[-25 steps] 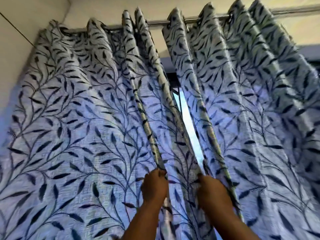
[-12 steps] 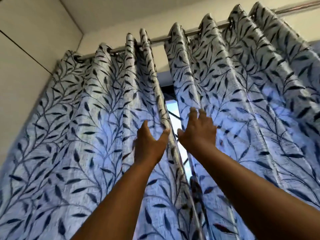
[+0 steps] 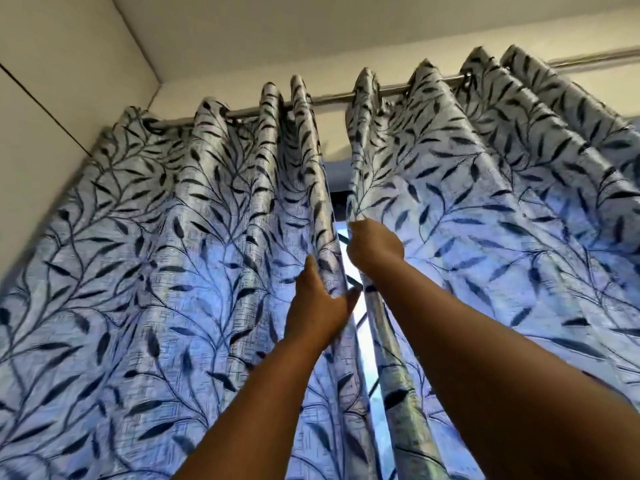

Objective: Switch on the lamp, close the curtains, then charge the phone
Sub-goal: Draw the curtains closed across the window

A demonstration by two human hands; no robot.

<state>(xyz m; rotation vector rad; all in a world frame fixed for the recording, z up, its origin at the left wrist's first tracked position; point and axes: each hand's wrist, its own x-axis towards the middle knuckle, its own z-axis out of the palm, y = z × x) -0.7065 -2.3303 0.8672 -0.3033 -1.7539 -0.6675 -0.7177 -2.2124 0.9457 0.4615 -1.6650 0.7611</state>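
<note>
Through the head camera we see two pale blue fabric curtains with dark leaf vines, the left curtain and the right curtain, hanging lengthwise downward in pleats from the silver metal rod. Below its bare middle shows a thin bright gap. Our left hand pinches the left curtain's edge; our right hand, nearer the rod, curls its fingers round the right curtain's edge.

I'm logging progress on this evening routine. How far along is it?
Done: cannot tell; no lamp is in view. In hand: the left hand holds the edge of the left curtain, the right hand grips the edge of the right curtain, with a strip of window showing between them. Left: closing that gap, then charging the phone, also unseen.
</note>
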